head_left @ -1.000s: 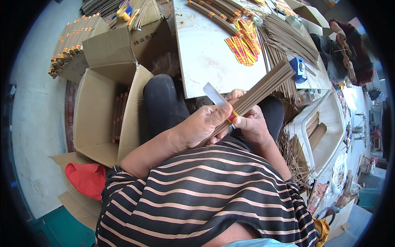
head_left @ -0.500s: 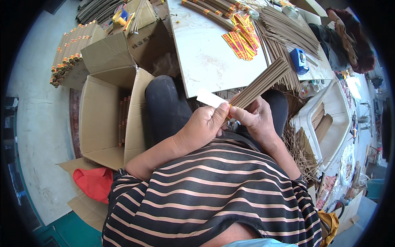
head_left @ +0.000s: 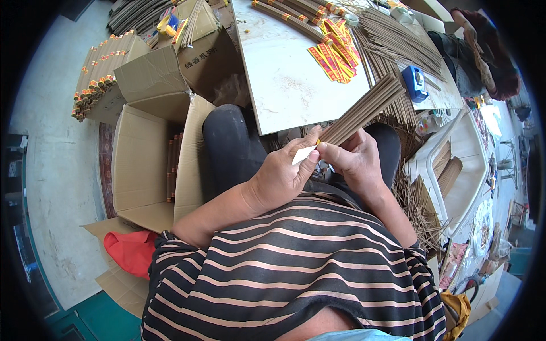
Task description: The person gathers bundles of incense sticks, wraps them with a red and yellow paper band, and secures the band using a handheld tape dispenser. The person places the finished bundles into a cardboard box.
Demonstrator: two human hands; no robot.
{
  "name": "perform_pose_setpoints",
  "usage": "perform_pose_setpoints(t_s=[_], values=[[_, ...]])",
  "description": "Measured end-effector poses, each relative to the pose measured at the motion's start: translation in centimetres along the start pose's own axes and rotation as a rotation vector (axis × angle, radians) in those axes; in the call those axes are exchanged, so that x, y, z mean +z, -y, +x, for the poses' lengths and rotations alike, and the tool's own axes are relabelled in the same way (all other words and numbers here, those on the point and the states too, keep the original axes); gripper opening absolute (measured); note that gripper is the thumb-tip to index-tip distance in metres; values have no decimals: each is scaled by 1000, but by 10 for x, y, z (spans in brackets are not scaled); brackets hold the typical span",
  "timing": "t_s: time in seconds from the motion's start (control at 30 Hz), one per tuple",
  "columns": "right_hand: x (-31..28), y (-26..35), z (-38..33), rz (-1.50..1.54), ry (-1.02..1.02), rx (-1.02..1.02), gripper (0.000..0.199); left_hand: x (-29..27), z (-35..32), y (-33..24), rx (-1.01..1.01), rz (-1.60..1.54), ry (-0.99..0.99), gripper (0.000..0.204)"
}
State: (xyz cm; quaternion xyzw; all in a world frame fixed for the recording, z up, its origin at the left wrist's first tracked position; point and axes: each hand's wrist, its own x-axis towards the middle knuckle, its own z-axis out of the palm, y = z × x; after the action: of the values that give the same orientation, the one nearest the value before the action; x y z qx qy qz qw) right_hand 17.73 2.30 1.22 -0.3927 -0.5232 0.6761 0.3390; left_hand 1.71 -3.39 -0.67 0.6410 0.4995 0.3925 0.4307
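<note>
A thick bundle of brown incense sticks (head_left: 367,108) slants from my lap up over the table edge. My right hand (head_left: 355,162) is closed around its lower end. My left hand (head_left: 281,176) sits close beside it, pinching a small white paper strip (head_left: 304,154) against the base of the bundle. Both hands rest above my knees in dark trousers.
A pale table (head_left: 284,74) ahead carries red-and-yellow paper labels (head_left: 335,54), wrapped stick bundles (head_left: 287,17), loose sticks (head_left: 398,42) and a blue tape dispenser (head_left: 414,82). An open cardboard box (head_left: 142,165) with bundles stands at my left. Another person (head_left: 483,51) sits at the far right.
The white strip, earlier sticking out above my hands, is now folded down against the bundle's base. The bundle has shifted slightly and my hands have closed together.
</note>
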Motion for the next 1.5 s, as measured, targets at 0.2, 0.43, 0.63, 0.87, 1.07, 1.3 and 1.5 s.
perform_pose_setpoints(t_s=[0.2,0.43,0.63,0.87,1.07,1.3,1.5], values=[[0,1,4,35,-6,44,28,4,2,16,308,241,-37,60],[-5,-11,16,7,15,31,35,3,9,26,344,522,-67,67],[-9,-16,31,-145,26,-190,48,4,14,24,353,706,-94,61],[-12,5,29,-68,178,-9,32,2,14,17,283,452,-113,64],[-10,8,28,-56,190,-36,27,-6,16,16,245,244,-78,59],[-9,11,28,-99,239,-146,34,-15,21,2,204,-105,29,58],[-13,11,28,-73,283,-183,40,-25,19,1,-28,-537,182,57]])
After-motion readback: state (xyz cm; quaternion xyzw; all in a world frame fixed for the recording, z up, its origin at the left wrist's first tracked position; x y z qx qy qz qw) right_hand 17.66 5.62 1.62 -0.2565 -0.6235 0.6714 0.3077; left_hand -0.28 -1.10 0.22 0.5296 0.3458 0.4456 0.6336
